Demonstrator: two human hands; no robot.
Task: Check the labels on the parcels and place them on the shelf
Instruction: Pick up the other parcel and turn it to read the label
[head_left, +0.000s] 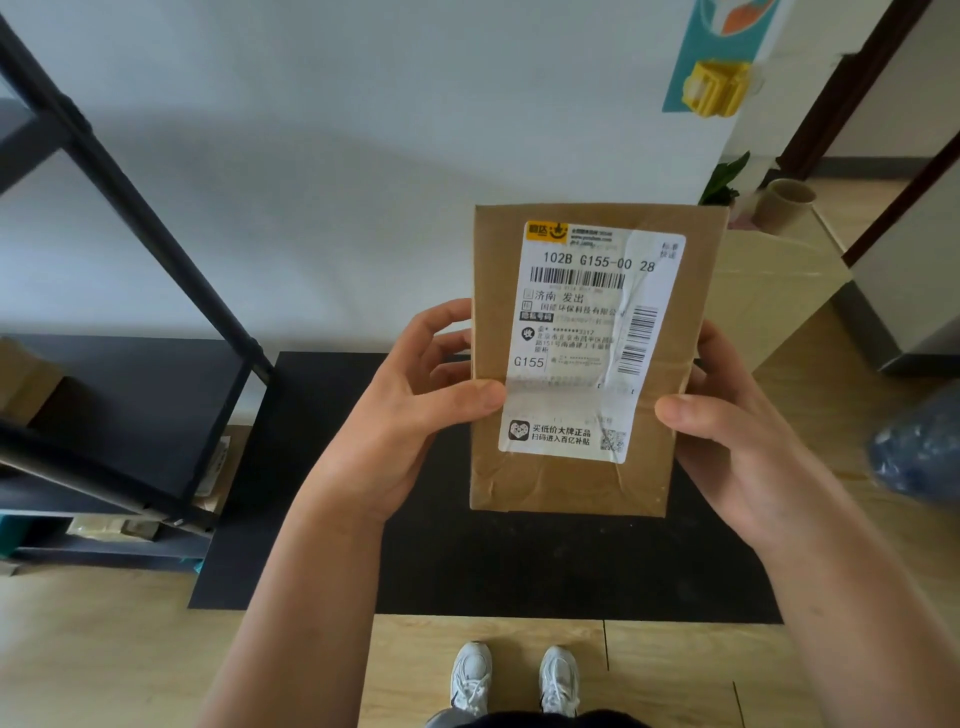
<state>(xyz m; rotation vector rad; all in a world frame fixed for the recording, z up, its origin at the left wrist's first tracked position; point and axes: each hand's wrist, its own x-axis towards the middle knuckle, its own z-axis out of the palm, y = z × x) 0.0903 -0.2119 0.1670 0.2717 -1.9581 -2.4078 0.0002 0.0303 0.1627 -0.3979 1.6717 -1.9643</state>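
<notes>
Facing the head camera, the brown parcel (582, 483) is held upright between the left hand (415, 415) and right hand (727, 441), thumbs pressed on its front, fingers closed behind, so its white label (587, 332) can be read. The dark shelf (140, 410) is seen at left, well apart.

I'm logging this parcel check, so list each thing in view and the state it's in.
Parcel: held upright in the air, label facing the camera.
Label: stuck on, wrinkled, readable.
Left hand: grip closed on the parcel's left edge.
Right hand: grip closed on its right edge.
Shelf: holds a box.
</notes>
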